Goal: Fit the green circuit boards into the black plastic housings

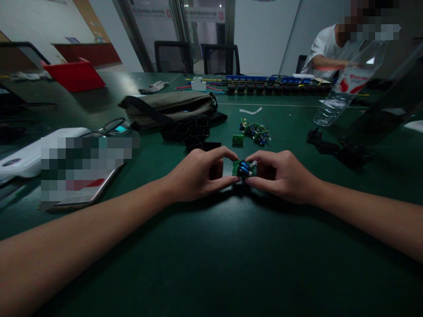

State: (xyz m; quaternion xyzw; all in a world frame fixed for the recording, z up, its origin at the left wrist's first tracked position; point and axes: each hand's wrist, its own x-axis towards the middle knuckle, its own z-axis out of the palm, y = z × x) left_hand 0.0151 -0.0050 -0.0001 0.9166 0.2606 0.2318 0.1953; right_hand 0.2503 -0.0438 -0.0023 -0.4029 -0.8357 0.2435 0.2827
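Between my two hands is a small green circuit board (pixel 235 168) carrying blue round components. My left hand (pixel 206 174) pinches its left side between thumb and forefinger. On the opposite side, my right hand (pixel 279 174) grips it the same way, fingertips at its right edge. The board is held just above the green table (pixel 231 264), with a shadow beneath. Beyond it lie another small green board (pixel 238 140) and a cluster of circuit boards with components (pixel 255 132). Several black plastic housings (pixel 187 130) are piled past my left hand.
A grey-green bag (pixel 175 105) lies behind the housings. Glasses (pixel 115 126), a white device (pixel 42 149) and a blurred flat packet (pixel 86 176) are at left. A plastic bottle (pixel 343 90) and black parts (pixel 343 152) are at right. Across the table sits a person (pixel 325 48).
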